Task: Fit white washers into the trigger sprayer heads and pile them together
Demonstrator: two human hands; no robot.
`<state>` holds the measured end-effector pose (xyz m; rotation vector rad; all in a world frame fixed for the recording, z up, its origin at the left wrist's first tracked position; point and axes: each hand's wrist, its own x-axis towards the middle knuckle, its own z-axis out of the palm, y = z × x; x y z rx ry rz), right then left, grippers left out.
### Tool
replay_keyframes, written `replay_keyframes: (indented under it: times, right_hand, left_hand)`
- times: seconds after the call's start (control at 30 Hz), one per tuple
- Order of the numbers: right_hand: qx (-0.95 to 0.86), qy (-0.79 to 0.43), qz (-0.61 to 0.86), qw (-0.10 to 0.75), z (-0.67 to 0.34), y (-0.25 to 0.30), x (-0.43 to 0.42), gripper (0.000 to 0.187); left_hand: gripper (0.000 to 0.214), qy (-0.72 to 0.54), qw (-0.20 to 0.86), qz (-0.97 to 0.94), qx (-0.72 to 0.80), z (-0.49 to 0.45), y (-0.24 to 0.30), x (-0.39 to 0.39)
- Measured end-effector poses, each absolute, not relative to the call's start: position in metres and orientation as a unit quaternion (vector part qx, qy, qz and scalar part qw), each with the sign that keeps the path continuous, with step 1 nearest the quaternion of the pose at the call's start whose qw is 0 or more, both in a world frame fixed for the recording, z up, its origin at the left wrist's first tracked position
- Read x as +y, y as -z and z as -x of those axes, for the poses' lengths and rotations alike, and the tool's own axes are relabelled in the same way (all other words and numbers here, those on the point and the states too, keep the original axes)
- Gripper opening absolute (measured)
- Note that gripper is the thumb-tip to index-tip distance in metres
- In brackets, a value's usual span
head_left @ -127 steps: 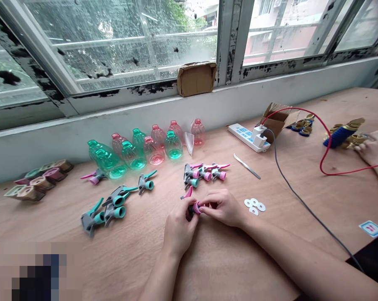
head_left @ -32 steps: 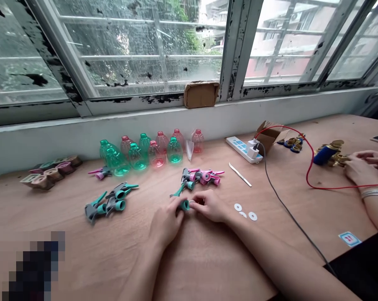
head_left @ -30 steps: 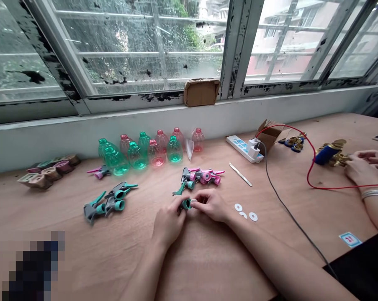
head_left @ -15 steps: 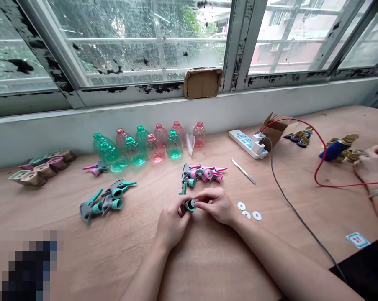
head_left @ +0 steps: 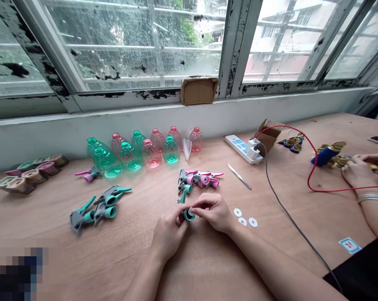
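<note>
My left hand (head_left: 169, 232) is closed around a grey-and-teal trigger spray head (head_left: 188, 217), its open collar tilted up toward me. At the mouth of the collar, my right hand (head_left: 216, 212) pinches a small white washer (head_left: 191, 212). How deep the washer sits is hidden by the fingertips. Beyond my hands lies a cluster of pink and teal spray heads (head_left: 204, 180). Three flat white washers (head_left: 253, 222) rest on the table to the right of my right hand.
Green and pink clear bottles (head_left: 132, 156) stand along the wall. Teal spray heads (head_left: 104, 211) lie at left, near hexagonal pots (head_left: 34, 175). Tweezers (head_left: 240, 177), a power strip (head_left: 243, 148) and cables are to the right. Another person's hands (head_left: 358, 171) work at far right.
The view has shifted slightly, so everything sits a little lower and farther left. Both hands keep their hold on the spray head and washer at the collar.
</note>
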<state>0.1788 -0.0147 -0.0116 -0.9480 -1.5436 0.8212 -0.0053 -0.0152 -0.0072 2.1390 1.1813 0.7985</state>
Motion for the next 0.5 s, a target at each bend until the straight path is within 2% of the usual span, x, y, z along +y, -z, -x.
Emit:
replay_keyframes:
  times: [0.37,0.5]
  right_hand:
    - [-0.624,-0.421,0.381,0.537,-0.1792,0.0153,-0.0141,0.017]
    - [-0.648,-0.362,0.388,0.547,-0.1761,0.014,-0.0148,0.009]
  left_hand:
    - [0.035,-0.298,0.296,-0.79,0.446,0.0064,0.0095,-0.0129]
    - [0.038,-0.296,0.292,-0.794,0.444,0.0062,0.0088,-0.013]
